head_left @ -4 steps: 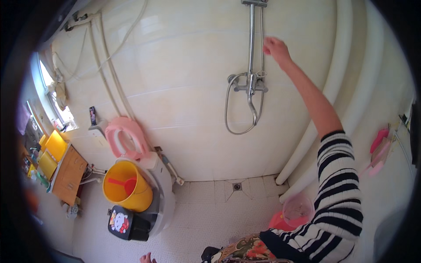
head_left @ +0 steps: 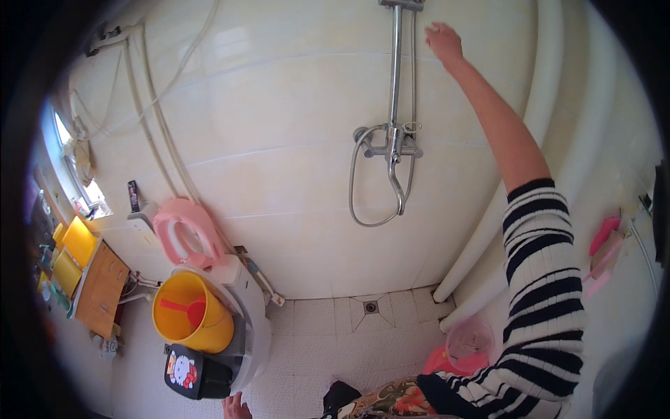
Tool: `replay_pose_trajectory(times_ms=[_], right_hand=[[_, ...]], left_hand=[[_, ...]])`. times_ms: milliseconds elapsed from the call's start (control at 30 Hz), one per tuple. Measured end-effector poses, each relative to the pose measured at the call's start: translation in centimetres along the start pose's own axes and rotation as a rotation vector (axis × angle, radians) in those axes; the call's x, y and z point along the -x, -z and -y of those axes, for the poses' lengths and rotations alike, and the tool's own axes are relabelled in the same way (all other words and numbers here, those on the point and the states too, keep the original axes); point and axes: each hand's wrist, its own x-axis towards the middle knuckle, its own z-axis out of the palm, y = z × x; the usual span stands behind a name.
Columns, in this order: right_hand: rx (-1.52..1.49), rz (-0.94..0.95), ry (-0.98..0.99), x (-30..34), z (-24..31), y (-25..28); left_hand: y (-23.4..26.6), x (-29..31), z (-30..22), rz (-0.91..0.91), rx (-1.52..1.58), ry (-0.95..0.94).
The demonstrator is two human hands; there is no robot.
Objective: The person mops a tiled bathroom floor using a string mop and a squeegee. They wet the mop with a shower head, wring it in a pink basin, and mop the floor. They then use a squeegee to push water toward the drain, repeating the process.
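Note:
My right hand [head_left: 444, 43] is raised high near the wall, just right of the shower's metal rail [head_left: 396, 70] and hose. Its fingers are curled in, and I see nothing in them. Below it, the chrome shower mixer [head_left: 393, 148] has a curved spout and a looped metal hose [head_left: 354, 188]. My left hand [head_left: 237, 407] shows only partly at the bottom edge, with its fingers apart and holding nothing visible. Nearest to it is a black lidded bin [head_left: 213, 377] with a cartoon cat on top. Behind that, a yellow bucket [head_left: 216, 328] holds a red dipper [head_left: 196, 311].
A toilet with a raised pink seat [head_left: 183, 216] stands at the left. Beyond are a wooden cabinet [head_left: 101, 286] and a window [head_left: 73, 150]. White pipes [head_left: 488, 241] run down the right corner. A clear pink basin [head_left: 469, 343] and a floor drain [head_left: 370, 307] lie lower.
My right hand has moved higher, toward the top of the shower rail. My left hand shows a little more at the bottom edge. The view has shifted slightly.

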Motion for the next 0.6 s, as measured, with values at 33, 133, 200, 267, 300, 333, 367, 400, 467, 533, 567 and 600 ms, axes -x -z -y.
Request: replay_pose_trajectory(times_ms=[33,133,200,267,300,333,367,400,467,533,567,600], right_hand=[[0.073,-0.089,-0.036,-2.3,-0.5,-0.8],[0.079,-0.199,-0.112,-8.1,-0.9,-2.0],[-0.009,-0.196,-0.184,-11.5,-0.4,-2.7],[-0.135,-0.122,-0.234,-12.8,-0.7,-3.9],[-0.206,-0.091,-0.248,-13.9,-0.7,-4.3],[-0.272,-0.052,-0.257,-14.7,-0.7,-4.8],[-0.168,-0.086,-0.166,-15.0,-0.9,-5.4],[-0.256,-0.082,-0.105,-15.4,-1.2,-5.7],[-0.431,-0.068,0.013,-16.1,-1.6,-6.1],[-0.357,-0.119,-0.002,-16.4,-1.8,-6.3],[-0.32,-0.141,-0.01,-16.4,-1.9,-6.4],[-0.341,-0.147,-0.003,-16.4,-2.0,-6.4]], left_hand=[[0.3,-1.5,-1.5,0.013,0.0,-0.01],[0.2,-6.4,-4.1,-0.014,-0.125,-0.062],[-0.4,-10.3,-4.4,0.035,-0.132,-0.088],[-1.6,-14.0,-4.3,0.026,-0.163,-0.148],[-2.5,-17.0,-5.4,-0.044,0.117,-0.217],[-3.2,-19.3,-6.6,-0.102,0.406,-0.282],[-3.4,-20.7,-7.9,-0.089,0.289,-0.293],[-3.2,-22.5,-9.5,-0.08,0.163,-0.304],[-2.2,-26.1,-14.2,-0.061,0.036,-0.4],[-0.7,-29.2,-19.5,-0.049,0.034,-0.561],[0.0,-30.6,-22.2,-0.073,0.023,-0.664],[0.7,-31.6,-24.6,-0.03,0.06,-0.671]])
